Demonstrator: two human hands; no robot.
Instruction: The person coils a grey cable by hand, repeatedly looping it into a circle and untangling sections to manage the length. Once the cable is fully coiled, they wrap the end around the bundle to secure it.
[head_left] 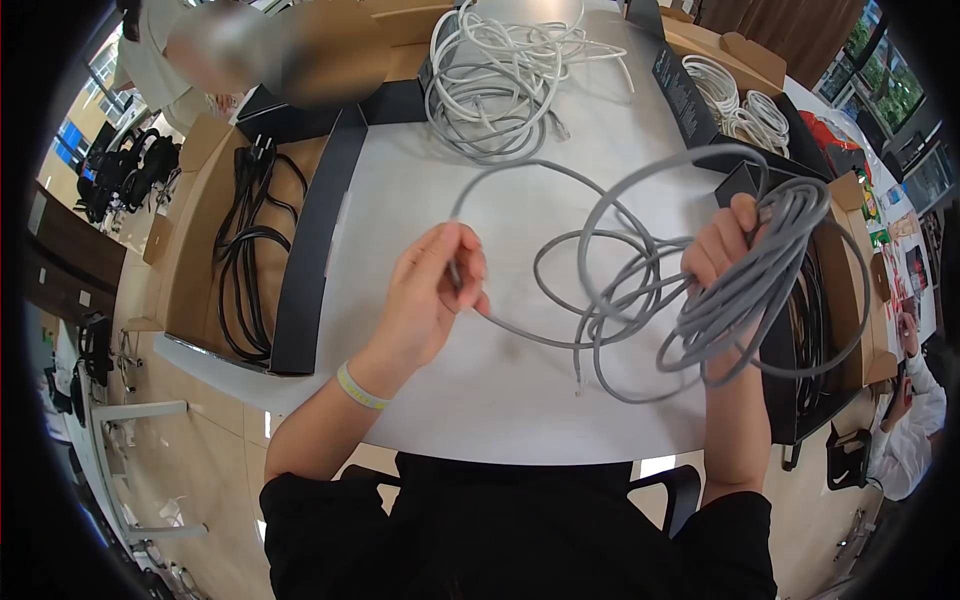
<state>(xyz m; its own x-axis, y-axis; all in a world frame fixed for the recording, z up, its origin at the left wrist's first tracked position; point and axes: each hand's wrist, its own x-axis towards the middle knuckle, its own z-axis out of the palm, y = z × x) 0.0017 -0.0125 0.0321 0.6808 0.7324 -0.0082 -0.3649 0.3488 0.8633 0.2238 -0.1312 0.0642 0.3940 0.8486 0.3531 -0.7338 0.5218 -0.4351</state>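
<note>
A long grey cable (765,270) is gathered in several loops in my right hand (722,242), whose fingers are wrapped round the bundle. My left hand (440,275), with a pale band on the wrist, is closed on a single strand of the same cable at the centre left. Between my hands, loose loops of it spread over the white table (400,200). One end with a small clear plug hangs or lies near the table's front edge. Beyond my hands sits a tangled pile of white and grey cables (505,85).
At the left, an open black box (315,250) holds black cables (250,250). White coiled cables (745,110) fill a box at the back right. Another box (850,290) with black cables stands behind my right hand. People are at the back left and far right.
</note>
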